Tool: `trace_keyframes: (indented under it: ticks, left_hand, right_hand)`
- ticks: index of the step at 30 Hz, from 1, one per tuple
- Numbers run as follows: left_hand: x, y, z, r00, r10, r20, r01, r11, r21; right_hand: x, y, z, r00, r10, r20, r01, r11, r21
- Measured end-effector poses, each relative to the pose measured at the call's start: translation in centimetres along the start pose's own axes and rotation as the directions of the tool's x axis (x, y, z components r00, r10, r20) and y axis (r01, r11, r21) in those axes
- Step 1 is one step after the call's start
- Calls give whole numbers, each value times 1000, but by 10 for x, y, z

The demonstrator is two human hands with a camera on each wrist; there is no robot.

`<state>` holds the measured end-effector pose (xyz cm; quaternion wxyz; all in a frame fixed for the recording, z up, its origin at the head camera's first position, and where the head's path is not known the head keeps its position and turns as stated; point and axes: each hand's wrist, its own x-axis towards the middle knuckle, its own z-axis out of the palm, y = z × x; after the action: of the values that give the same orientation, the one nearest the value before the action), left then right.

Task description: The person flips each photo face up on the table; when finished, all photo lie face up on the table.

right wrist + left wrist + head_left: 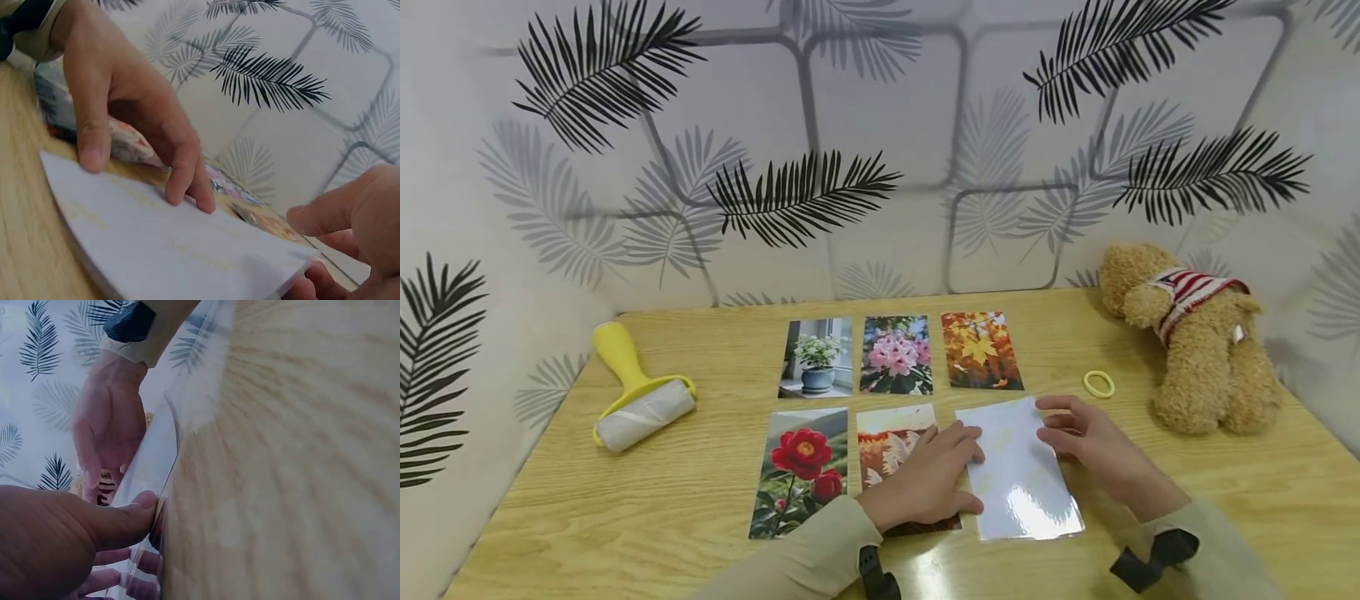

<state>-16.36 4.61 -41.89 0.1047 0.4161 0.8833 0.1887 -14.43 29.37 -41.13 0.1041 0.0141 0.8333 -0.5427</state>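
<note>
A white card (1015,467) with faint yellowish marks and a glossy glare lies at the right end of the lower row of picture cards. My left hand (928,479) touches its left edge with thumb and fingertips, the fingers fairly straight. That hand and forearm partly cover the pampas-grass card (872,429). At the white card's upper right corner is my right hand (1097,446), its fingers loosely bent along the edge. In the right wrist view, the right thumb (312,215) stands apart from the card while fingertips (303,289) meet its edge from the side.
Potted-plant (816,358), pink-flower (895,357) and autumn-leaf (982,352) cards form the back row. A red-flower card (801,475) lies front left. A yellow-handled lint roller (643,400) is at left; a yellow ring (1098,384) and a teddy bear (1202,358) are at right.
</note>
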Motion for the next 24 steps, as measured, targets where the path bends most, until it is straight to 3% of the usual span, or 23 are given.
trace_keyframes:
  ticks: [5,10,14,18,20,22,23,24]
  left_hand:
    - [2,-3,2,1000,-6,-14,6,1000,-3]
    - [2,-6,2,1000,-6,-26,5,1000,-23]
    - [1,-9,0,998,-14,-60,10,999,-51]
    - [-2,-10,-7,991,-71,-117,52,987,-153]
    - [-3,-10,-12,985,-115,-131,80,966,-246]
    - [-3,-9,-16,981,-154,-121,98,921,-376]
    - [-3,-8,-18,980,-172,-105,104,877,-468]
    - [-4,-8,-19,979,-184,-85,105,817,-567]
  right_hand:
    - [-10,7,-1,979,-143,144,142,990,14]
    - [-15,9,-1,940,-195,281,188,981,52]
    - [-17,8,-1,932,-225,282,217,974,60]
    - [-19,6,-4,938,-256,235,252,967,48]
    - [-20,5,-5,941,-268,208,265,963,42]
    - [-20,5,-6,939,-283,192,279,959,50]
    - [-20,5,-6,937,-291,196,281,957,78]
    - [-20,6,-6,933,-299,202,283,954,102]
